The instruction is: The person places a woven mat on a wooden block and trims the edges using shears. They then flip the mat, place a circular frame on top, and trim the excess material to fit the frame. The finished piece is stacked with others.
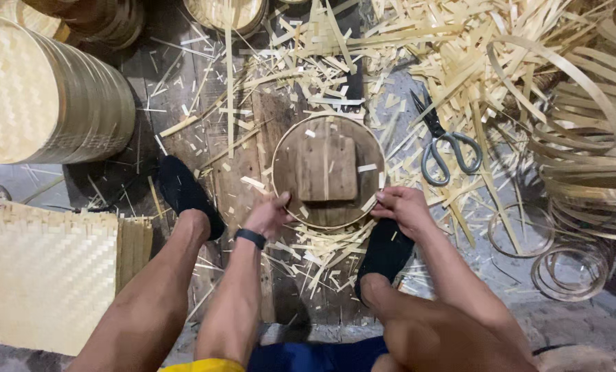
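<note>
A round bamboo hoop point(280, 148) lies around a dark round wooden form point(288, 158) with a square wooden block point(327, 167) on top of it. My left hand point(268, 215), with a black band on the wrist, grips the hoop's near left rim. At the near right rim, my right hand point(402, 208) pinches the hoop's edge. Both feet in dark shoes rest on either side of the form.
Grey-handled scissors point(440, 143) lie to the right of the form. Bamboo strips and offcuts point(418, 48) cover the floor behind. A stack of woven round lids point(43, 93) stands far left, woven mats point(43, 275) near left, coiled bamboo rings point(583, 165) at right.
</note>
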